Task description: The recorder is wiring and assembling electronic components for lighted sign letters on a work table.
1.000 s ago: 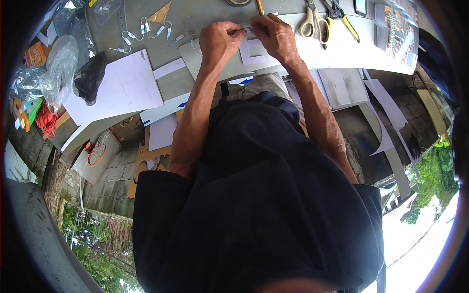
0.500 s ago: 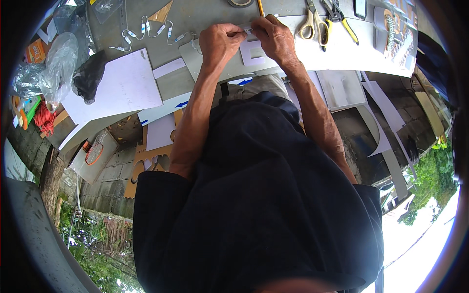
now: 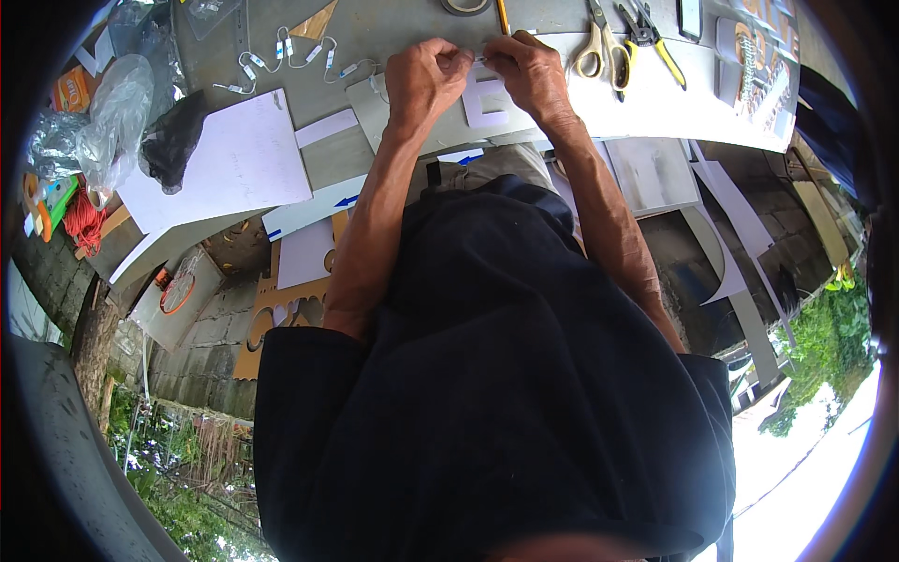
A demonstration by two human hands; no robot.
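My left hand point(image 3: 426, 80) and my right hand point(image 3: 534, 80) are raised close together at the top middle, each pinched on a small pale piece point(image 3: 479, 62), probably an LED module, partly hidden by the fingers. A chain of small white LED modules point(image 3: 290, 58) on wires lies on the grey tabletop point(image 3: 215, 75), trailing toward my left hand. Between and below my hands a white E-shaped cutout point(image 3: 487, 120) lies on a large white sheet point(image 3: 618, 122). A grey plate point(image 3: 370, 112) is partly under my left hand. A pencil point(image 3: 502, 19) lies just beyond my right fingers.
Scissors point(image 3: 613, 70), yellow-handled pliers point(image 3: 670, 61), a tape roll point(image 3: 464, 7) and a phone point(image 3: 690, 19) sit along the back. Plastic bags point(image 3: 112, 131), red cord point(image 3: 84, 225) and a white board point(image 3: 225, 164) fill the left. Cut sheets point(image 3: 730, 197) hang below the table's right side.
My left hand has shifted slightly right, its fingertips still near those of my right hand, and less of the small piece shows. The items on the table look unchanged.
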